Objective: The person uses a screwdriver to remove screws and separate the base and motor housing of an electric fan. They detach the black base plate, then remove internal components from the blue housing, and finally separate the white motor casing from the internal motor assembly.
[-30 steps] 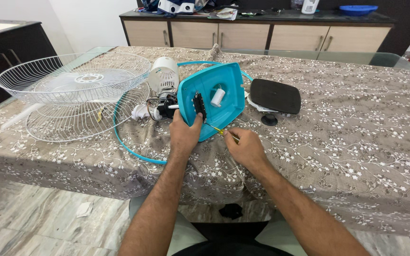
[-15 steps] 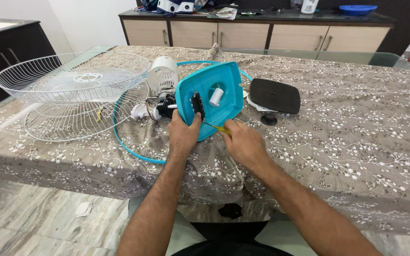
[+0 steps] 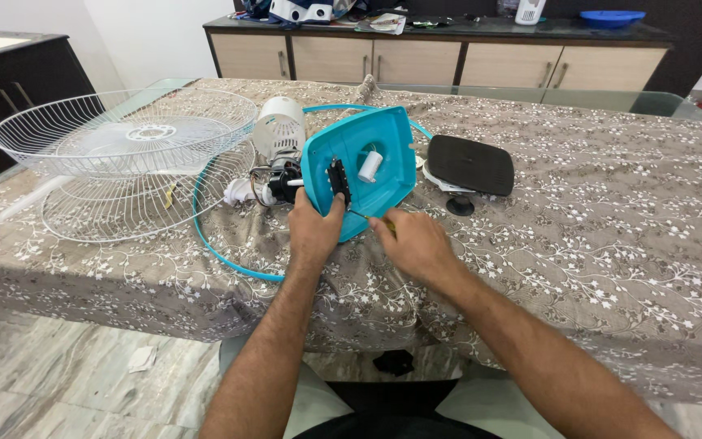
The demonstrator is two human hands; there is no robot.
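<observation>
I see my left hand at the centre of the frame, clasped around the lower edge of the teal housing, thumb up against the black switch block mounted inside it. The housing is propped on edge, its hollow side tilted toward the camera, which I judge keeps the inner parts open to the tool. My right hand, just right of centre, is pinched around a small yellow-handled screwdriver; its thin shaft points up-left to the base of the switch block, so the left hand seems to be there to steady the shell against that push.

A white cylindrical part sits inside the housing, near its middle. Behind it, toward the centre-left, lie the white motor cover and the dark motor with loose wires. Two white wire grilles are stacked at the upper left, with a teal ring lying around the motor parts. A black oval base plate rests to the right on the floral cloth of the counter.
</observation>
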